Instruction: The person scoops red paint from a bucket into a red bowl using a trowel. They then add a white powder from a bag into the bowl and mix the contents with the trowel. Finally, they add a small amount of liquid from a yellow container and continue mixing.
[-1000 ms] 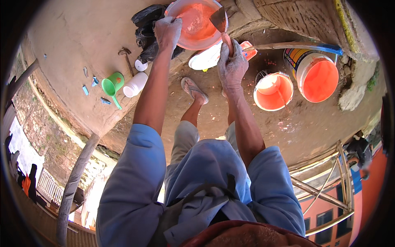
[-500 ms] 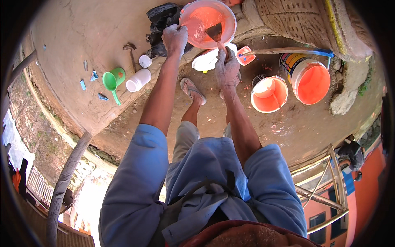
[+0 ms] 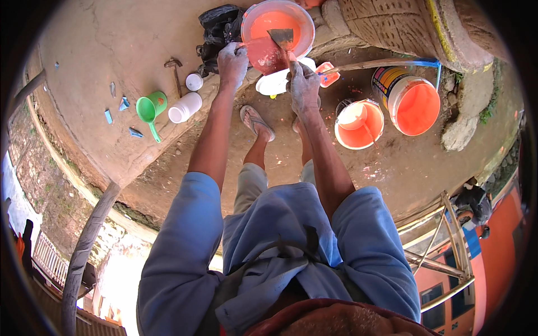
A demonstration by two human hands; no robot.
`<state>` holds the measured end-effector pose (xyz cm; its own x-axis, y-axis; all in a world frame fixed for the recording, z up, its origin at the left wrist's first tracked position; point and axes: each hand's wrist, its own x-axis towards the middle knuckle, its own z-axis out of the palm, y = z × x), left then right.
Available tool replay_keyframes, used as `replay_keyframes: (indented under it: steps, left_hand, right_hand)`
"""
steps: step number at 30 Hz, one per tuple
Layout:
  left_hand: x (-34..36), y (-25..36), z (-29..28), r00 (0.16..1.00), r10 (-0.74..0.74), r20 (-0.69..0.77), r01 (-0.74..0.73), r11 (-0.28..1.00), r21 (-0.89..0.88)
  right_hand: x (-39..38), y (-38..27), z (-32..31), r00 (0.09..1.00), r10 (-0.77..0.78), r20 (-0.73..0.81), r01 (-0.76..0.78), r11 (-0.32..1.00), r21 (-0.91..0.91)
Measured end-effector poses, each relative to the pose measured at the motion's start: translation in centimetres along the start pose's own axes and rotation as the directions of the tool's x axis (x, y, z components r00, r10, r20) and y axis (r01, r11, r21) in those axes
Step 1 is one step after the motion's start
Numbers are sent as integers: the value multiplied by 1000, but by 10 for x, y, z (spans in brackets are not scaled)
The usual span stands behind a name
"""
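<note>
Near the top, a white tub (image 3: 310, 25) holds orange paste or paint. My left hand (image 3: 232, 67) is closed on the edge of a flat, orange-smeared plate (image 3: 263, 57) at the tub's near rim; its exact kind is unclear. Closed round an orange-stained handle, my right hand (image 3: 305, 89) holds a putty knife (image 3: 282, 37), its wide dark blade just above the plate's far edge, over the tub. A black plastic bag (image 3: 217, 33) lies left of the tub. Below the plate is a white object (image 3: 273, 84), partly covered by my right hand.
Two orange-coated buckets, a smaller one (image 3: 358, 126) and a larger one (image 3: 417, 106), stand right, with a stick (image 3: 381, 65) beyond them and a small orange tray (image 3: 328, 75) nearby. Leftward lie a green dipper (image 3: 150, 108), white jar (image 3: 185, 107) and hammer (image 3: 176, 75).
The flat plate has come up and toward me, from inside the tub to over its near rim. My left hand moved slightly nearer. The putty knife's blade shifted left and farther away.
</note>
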<state>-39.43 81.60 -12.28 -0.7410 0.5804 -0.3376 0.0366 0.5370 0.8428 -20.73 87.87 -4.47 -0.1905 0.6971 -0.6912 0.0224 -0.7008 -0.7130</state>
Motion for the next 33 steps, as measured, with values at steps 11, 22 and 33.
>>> replay_keyframes:
  steps: [11,22,33]
  left_hand:
    - [-27,37,-4,988,39,-151,-10,982,191]
    - [-37,21,-10,994,86,-71,-78,991,112]
    - [-39,49,-16,994,-33,103,55,975,-214]
  right_hand:
    - [-38,-9,-11,987,148,-66,-149,989,-14]
    - [-22,-5,-11,994,100,-48,-92,985,146]
    - [-1,-9,-5,987,15,161,-52,973,225]
